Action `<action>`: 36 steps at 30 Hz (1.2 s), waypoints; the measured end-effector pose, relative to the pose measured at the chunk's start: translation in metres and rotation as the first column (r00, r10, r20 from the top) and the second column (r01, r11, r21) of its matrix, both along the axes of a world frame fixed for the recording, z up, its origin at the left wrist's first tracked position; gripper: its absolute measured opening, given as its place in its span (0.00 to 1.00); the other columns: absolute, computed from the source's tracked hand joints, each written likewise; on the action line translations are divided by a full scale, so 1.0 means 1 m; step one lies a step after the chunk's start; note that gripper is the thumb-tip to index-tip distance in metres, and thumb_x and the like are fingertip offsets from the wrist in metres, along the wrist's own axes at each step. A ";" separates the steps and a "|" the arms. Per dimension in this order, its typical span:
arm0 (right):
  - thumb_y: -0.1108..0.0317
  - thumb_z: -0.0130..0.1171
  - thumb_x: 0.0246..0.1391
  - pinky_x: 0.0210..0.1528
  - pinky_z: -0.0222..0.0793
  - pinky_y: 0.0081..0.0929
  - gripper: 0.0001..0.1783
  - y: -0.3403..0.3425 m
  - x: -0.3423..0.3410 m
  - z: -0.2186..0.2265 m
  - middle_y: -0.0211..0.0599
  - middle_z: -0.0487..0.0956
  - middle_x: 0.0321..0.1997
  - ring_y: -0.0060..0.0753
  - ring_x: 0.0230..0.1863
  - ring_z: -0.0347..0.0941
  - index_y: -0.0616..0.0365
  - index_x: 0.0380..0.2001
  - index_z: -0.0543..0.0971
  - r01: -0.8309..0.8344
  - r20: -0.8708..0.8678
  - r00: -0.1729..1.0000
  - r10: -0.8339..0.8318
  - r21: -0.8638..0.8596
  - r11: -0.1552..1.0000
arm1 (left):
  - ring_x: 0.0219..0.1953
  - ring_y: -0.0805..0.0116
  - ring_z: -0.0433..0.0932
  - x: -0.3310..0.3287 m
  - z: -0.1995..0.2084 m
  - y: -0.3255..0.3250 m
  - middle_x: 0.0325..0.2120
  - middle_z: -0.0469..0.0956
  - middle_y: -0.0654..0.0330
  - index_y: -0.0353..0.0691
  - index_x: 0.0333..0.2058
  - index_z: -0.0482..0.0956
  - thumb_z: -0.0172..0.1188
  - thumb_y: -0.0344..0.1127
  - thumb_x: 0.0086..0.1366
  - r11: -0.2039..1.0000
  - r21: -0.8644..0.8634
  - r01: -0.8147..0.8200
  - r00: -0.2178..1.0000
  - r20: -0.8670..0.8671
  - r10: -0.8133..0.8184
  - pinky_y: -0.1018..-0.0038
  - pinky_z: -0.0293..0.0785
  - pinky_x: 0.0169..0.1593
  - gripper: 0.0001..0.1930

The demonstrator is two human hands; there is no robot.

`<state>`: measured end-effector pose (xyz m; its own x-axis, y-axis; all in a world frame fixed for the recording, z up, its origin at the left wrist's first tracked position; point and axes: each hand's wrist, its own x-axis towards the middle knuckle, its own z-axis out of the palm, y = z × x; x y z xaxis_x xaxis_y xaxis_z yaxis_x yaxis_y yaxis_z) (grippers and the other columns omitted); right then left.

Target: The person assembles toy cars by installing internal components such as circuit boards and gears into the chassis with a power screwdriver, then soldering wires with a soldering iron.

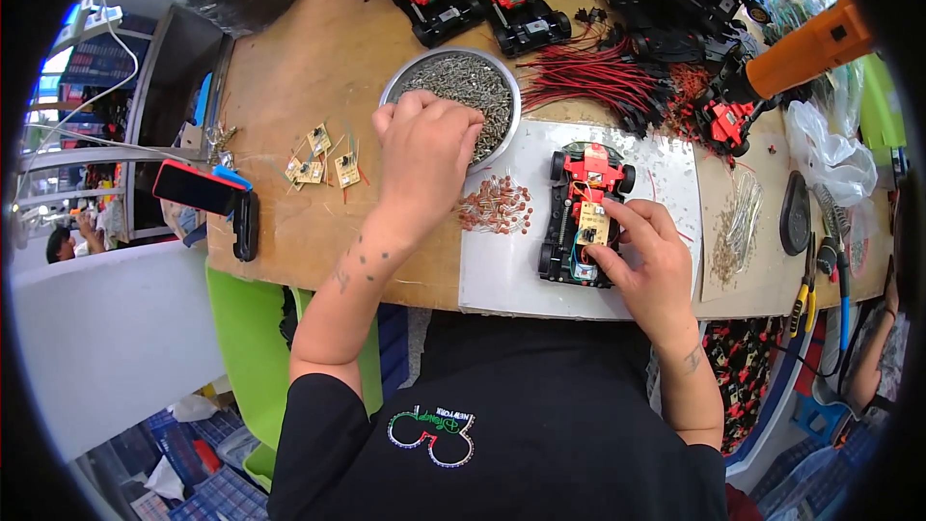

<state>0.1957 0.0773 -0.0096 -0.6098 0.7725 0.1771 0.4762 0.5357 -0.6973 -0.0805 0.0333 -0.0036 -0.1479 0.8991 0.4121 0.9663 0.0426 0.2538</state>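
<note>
My left hand reaches into a round metal bowl of small grey screws. Its fingers are curled together, and the fingertips are hidden from view. On a white sheet in front of me lies a toy car chassis, black with red parts. My right hand pinches a small tan circuit board against the middle of this chassis, thumb on one side and fingers on the other. A pile of small orange-brown components with wire legs lies left of the chassis, below the bowl.
Several loose circuit boards with wires lie left. Behind are more toy cars and bundled red-black wires. An orange power tool juts in at the right, near yellow-handled pliers. A phone stands at the left edge.
</note>
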 end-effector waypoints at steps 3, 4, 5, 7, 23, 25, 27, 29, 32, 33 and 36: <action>0.65 0.74 0.43 0.38 0.75 0.31 0.26 0.000 -0.001 0.000 0.38 0.78 0.43 0.39 0.36 0.77 0.56 0.49 0.80 -0.004 -0.001 1.000 0.004 -0.001 1.000 | 0.45 0.64 0.75 -0.002 0.000 -0.002 0.33 0.83 0.67 0.45 0.33 0.85 0.65 0.33 0.59 0.999 0.033 -0.007 0.997 -0.081 0.010 0.63 0.60 0.52 0.04; 0.65 0.74 0.43 0.38 0.75 0.31 0.26 0.001 0.000 0.001 0.38 0.78 0.43 0.39 0.36 0.77 0.56 0.49 0.81 -0.008 -0.001 1.000 0.008 -0.003 1.000 | 0.45 0.64 0.75 -0.003 -0.001 -0.002 0.33 0.83 0.67 0.45 0.33 0.85 0.65 0.33 0.59 0.999 0.035 -0.006 0.997 -0.078 0.009 0.63 0.60 0.52 0.04; 0.65 0.74 0.43 0.38 0.75 0.31 0.26 0.001 -0.001 0.001 0.38 0.78 0.43 0.39 0.36 0.77 0.56 0.49 0.81 -0.007 0.001 1.000 0.007 -0.001 1.000 | 0.44 0.64 0.75 -0.005 -0.002 -0.003 0.32 0.83 0.67 0.45 0.33 0.85 0.66 0.33 0.58 0.998 0.057 -0.001 0.996 -0.091 0.006 0.62 0.60 0.52 0.04; 0.65 0.74 0.43 0.38 0.75 0.31 0.26 0.001 0.000 0.000 0.38 0.78 0.43 0.39 0.36 0.77 0.56 0.49 0.81 -0.006 -0.007 1.000 0.006 -0.022 1.000 | 0.43 0.65 0.75 -0.005 -0.002 -0.003 0.30 0.82 0.67 0.46 0.33 0.84 0.66 0.33 0.57 0.997 0.076 0.007 0.994 -0.106 0.001 0.61 0.60 0.51 0.04; 0.66 0.74 0.42 0.39 0.76 0.32 0.27 0.005 0.001 0.000 0.39 0.78 0.44 0.42 0.38 0.78 0.55 0.49 0.81 -0.016 -0.033 0.999 0.015 -0.043 0.999 | 0.39 0.64 0.81 0.096 -0.003 -0.023 0.33 0.83 0.60 0.41 0.39 0.83 0.65 0.24 0.56 0.914 0.141 0.380 0.775 0.490 -0.398 0.68 0.67 0.44 0.11; 0.65 0.74 0.42 0.39 0.76 0.32 0.27 0.006 0.001 0.003 0.39 0.78 0.44 0.42 0.39 0.79 0.55 0.49 0.81 -0.019 -0.030 0.999 0.018 -0.036 0.999 | 0.40 0.65 0.81 0.098 -0.002 -0.024 0.33 0.83 0.61 0.41 0.40 0.82 0.65 0.25 0.57 0.927 0.105 0.359 0.853 0.367 -0.372 0.66 0.66 0.44 0.11; 0.65 0.74 0.41 0.39 0.76 0.32 0.26 0.007 0.001 0.006 0.39 0.78 0.43 0.42 0.39 0.78 0.55 0.48 0.81 -0.030 -0.041 0.999 0.026 -0.105 0.994 | 0.40 0.66 0.80 0.101 -0.004 -0.024 0.32 0.82 0.63 0.41 0.42 0.81 0.65 0.26 0.58 0.924 0.107 0.367 0.868 0.317 -0.382 0.65 0.65 0.44 0.12; 0.66 0.74 0.42 0.43 0.75 0.31 0.27 0.020 0.006 0.019 0.41 0.78 0.45 0.41 0.42 0.78 0.55 0.48 0.80 -0.058 0.045 0.997 0.066 -0.153 0.986 | 0.40 0.66 0.80 0.102 -0.002 -0.024 0.32 0.82 0.64 0.42 0.42 0.81 0.64 0.26 0.58 0.930 0.100 0.354 0.877 0.310 -0.367 0.65 0.64 0.45 0.12; 0.69 0.74 0.45 0.49 0.72 0.27 0.27 0.062 0.010 0.038 0.40 0.79 0.50 0.34 0.47 0.77 0.58 0.50 0.78 0.146 -0.226 0.972 -0.066 0.358 0.922 | 0.39 0.66 0.80 0.104 0.000 -0.024 0.31 0.82 0.64 0.41 0.40 0.81 0.65 0.27 0.57 0.938 0.081 0.336 0.891 0.294 -0.345 0.65 0.64 0.45 0.11; 0.70 0.74 0.46 0.50 0.71 0.25 0.27 0.078 0.007 0.056 0.39 0.79 0.51 0.31 0.49 0.76 0.60 0.51 0.78 0.335 -0.356 0.916 -0.187 0.419 0.844 | 0.39 0.66 0.80 0.103 -0.001 -0.024 0.31 0.82 0.64 0.41 0.40 0.81 0.65 0.27 0.57 0.938 0.086 0.336 0.891 0.294 -0.346 0.65 0.64 0.45 0.11; 0.68 0.71 0.52 0.48 0.70 0.23 0.24 0.132 -0.005 0.081 0.35 0.79 0.47 0.26 0.45 0.75 0.62 0.51 0.77 0.512 -0.669 0.732 -0.130 0.413 0.753 | 0.37 0.67 0.80 0.102 -0.005 -0.021 0.30 0.82 0.64 0.42 0.38 0.80 0.65 0.27 0.58 0.920 0.133 0.369 0.880 0.269 -0.392 0.66 0.64 0.44 0.08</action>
<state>0.1905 0.2095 0.0713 0.0292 0.5467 0.8368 0.3087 0.7913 -0.5277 0.0212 0.0121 -0.0087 0.0779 0.8775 0.4732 0.7896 -0.3441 0.5080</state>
